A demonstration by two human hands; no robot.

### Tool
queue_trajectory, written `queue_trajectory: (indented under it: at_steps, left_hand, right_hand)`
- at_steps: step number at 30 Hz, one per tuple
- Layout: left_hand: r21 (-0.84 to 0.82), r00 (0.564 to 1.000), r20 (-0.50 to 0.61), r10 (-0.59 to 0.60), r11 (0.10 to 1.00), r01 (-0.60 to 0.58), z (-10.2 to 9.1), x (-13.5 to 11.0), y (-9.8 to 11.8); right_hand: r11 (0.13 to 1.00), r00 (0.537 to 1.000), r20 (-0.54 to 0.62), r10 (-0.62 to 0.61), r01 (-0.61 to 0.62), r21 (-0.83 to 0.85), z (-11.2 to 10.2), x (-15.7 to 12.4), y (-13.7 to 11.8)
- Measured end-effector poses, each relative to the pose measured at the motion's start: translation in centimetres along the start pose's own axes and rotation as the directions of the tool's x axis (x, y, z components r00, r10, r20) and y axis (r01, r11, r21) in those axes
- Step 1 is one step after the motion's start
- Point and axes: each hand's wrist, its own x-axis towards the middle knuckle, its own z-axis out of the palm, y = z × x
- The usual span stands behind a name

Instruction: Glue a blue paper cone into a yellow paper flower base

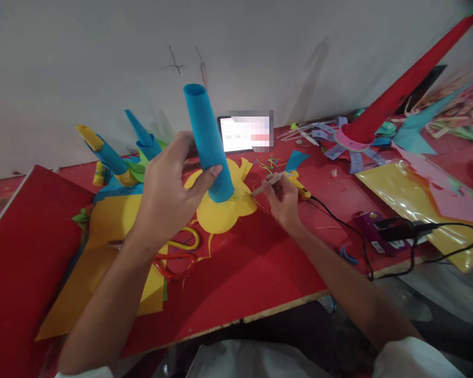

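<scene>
My left hand [177,184] is closed around a blue paper tube [208,136], thumb along its front. The tube stands tilted on a yellow flower-shaped paper piece [220,218], its lower end against the paper. Just right of the yellow edge, my right hand [283,202] pinches a thin, flat, greyish-beige stick [266,185] whose tip points at the petals. Behind those fingers lies a yellow glue gun [299,186], partly hidden, with a black cord. Scissors [177,265] with one red and one yellow handle loop lie below my left hand, blades partly covered by my forearm.
Yellow sheets [118,226] and a red board [27,236] lie at left, near blue rolled-paper pieces [114,160]. A phone [240,134] leans against the wall. At right are a red cone [410,84], a purple power strip [372,231] with cords and a plastic-wrapped yellow pack [402,194].
</scene>
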Motion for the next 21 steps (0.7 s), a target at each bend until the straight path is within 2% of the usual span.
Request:
queue_trajectory:
  at_steps: [2,4,8,10,15,21]
  left_hand:
    - [0.008,1.000,0.004,0.009,1.000,-0.009,0.0,0.0,-0.1]
    - [0.015,0.997,0.075,-0.014,1.000,0.013,0.4,0.2,-0.8]
    - [-0.005,0.965,0.249,-0.085,0.996,0.089,1.9,0.5,-3.0]
    - [-0.056,0.955,0.286,-0.075,0.994,0.095,2.9,0.4,-3.8]
    - [-0.158,0.961,0.271,-0.052,0.983,0.098,5.1,-0.2,-4.3]
    - [-0.021,0.968,0.227,-0.103,0.994,0.110,5.4,-0.2,-4.0]
  right_hand:
    - [1.000,0.999,-0.040,0.009,-0.008,0.026,0.0,0.0,0.2]
    - [1.000,0.999,-0.049,0.006,-0.004,0.027,0.0,0.0,0.3]
    - [0.999,0.999,0.005,-0.037,0.038,-0.030,0.0,0.1,0.3]
    - [0.996,0.997,0.055,-0.063,0.066,-0.059,0.0,0.2,0.1]
    - [0.989,0.980,0.187,-0.070,0.093,-0.116,0.1,0.1,-0.4]
    - [0.973,0.959,0.273,-0.077,0.132,-0.191,-0.1,0.0,-0.3]
